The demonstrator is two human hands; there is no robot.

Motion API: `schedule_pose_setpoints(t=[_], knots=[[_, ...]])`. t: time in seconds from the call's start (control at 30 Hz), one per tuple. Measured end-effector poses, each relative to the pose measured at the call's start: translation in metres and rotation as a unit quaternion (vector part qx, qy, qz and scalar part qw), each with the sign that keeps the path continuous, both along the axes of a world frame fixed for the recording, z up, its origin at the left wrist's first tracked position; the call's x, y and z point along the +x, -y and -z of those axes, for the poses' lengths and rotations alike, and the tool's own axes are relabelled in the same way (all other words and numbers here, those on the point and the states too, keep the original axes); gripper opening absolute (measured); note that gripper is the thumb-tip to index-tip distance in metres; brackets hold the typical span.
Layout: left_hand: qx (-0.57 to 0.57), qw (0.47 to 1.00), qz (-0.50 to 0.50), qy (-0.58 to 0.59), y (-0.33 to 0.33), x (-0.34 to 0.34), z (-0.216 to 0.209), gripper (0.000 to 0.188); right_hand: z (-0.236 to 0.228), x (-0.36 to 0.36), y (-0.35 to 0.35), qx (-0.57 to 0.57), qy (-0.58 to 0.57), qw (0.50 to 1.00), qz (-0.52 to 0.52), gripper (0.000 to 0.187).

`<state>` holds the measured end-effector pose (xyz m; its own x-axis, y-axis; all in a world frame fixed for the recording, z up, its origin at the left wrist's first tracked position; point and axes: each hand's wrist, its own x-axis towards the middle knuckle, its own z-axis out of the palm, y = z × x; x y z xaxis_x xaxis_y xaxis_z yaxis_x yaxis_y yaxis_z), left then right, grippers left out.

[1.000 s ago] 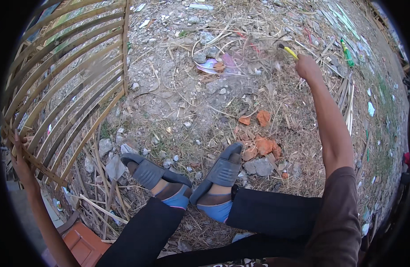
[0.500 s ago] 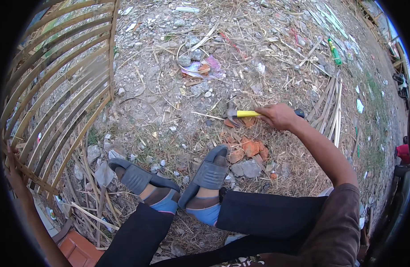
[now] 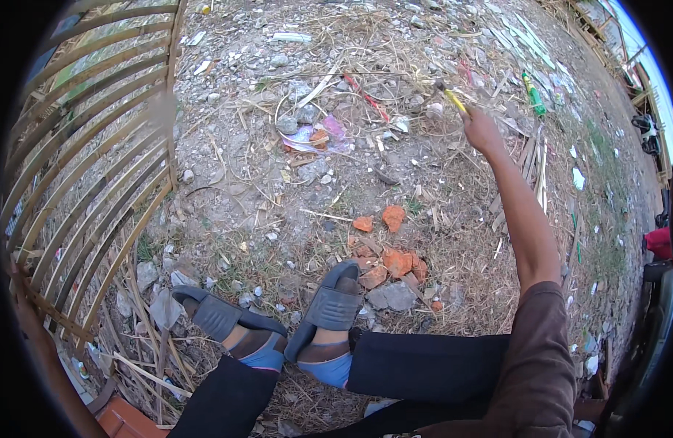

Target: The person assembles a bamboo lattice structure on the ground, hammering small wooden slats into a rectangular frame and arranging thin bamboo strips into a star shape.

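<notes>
Our right hand (image 3: 482, 130) grips a hammer (image 3: 454, 101), right of the slatted frame (image 3: 170, 139) | left hand (image 3: 21, 285): at frame's edge, we can't tell its grip

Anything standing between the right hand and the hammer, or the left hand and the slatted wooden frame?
Nothing visible does: the right hand grips the hammer directly by its yellow handle. No obstacle shows between the left hand and the slatted wooden frame, though dimness there obscures their contact.
</notes>
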<state>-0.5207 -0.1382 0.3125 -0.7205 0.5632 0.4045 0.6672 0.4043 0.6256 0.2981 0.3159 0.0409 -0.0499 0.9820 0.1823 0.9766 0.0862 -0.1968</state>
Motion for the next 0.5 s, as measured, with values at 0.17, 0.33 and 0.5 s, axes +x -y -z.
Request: schedule_pose_setpoints(t=[0.17,0.33,0.5], knots=[[0.007,1.000,0.011,0.010,0.003,-0.007,0.007,0.055,-0.008,-0.114,0.047,-0.196,0.086,0.950,-0.227,0.034],[0.012,0.999,0.043,-0.009,0.007,-0.021,0.011,0.051,0.019,-0.102,0.055,-0.218,0.032,0.938,-0.269,0.036],[0.003,0.999,0.047,-0.007,-0.005,0.013,0.014,0.050,0.016,0.022,0.002,-0.161,0.076,0.984,-0.001,0.031]])
